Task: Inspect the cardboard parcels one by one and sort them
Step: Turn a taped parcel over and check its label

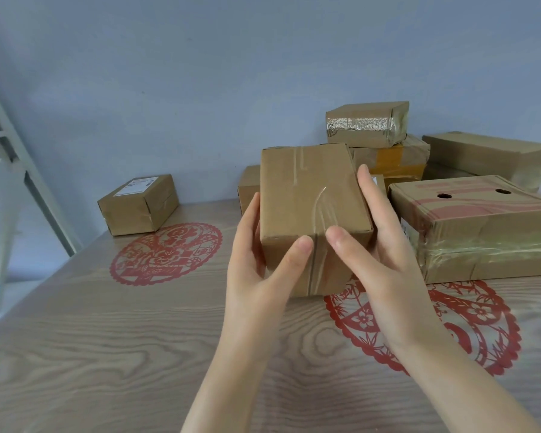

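A person is holding a taped parcel [306, 195] above the table [107, 354], left hand [256, 260] and right hand [378, 254] each gripping a side, thumbs [302, 246] pressing its front, the pile [469, 220] behind.

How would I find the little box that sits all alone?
Start at the wooden table, then find the round red paper cutout on its left. The little box stands just behind it, near the wall. Unlike the piled boxes on the right, it stands alone with a white label on top.
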{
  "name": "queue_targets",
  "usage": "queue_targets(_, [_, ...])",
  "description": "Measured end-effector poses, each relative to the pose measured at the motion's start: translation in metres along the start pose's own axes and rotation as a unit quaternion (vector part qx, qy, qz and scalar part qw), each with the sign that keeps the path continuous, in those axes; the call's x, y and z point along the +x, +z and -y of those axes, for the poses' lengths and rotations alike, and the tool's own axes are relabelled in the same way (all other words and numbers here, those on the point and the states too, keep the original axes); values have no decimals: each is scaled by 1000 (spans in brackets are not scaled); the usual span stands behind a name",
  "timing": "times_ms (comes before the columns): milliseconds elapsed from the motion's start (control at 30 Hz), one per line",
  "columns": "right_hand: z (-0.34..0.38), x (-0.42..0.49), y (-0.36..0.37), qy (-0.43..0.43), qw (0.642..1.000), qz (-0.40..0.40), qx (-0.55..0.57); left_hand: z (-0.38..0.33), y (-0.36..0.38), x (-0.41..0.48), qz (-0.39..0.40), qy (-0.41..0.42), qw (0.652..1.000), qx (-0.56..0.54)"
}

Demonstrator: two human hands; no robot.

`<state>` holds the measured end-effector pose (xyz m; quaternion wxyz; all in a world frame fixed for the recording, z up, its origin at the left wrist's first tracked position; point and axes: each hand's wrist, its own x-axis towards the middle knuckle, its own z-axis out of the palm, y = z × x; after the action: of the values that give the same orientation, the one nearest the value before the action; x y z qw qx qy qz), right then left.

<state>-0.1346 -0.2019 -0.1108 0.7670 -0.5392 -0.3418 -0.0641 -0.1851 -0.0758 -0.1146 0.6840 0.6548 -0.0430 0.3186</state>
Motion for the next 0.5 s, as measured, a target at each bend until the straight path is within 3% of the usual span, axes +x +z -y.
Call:
queue_targets(267, [0, 0, 2, 2, 999, -2, -51, -3, 4, 0, -67, -6, 998, 7])
queue_targets(500, [1, 0, 1, 8, 997, -20, -68, 1, 3, -1, -79, -17, 996, 38])
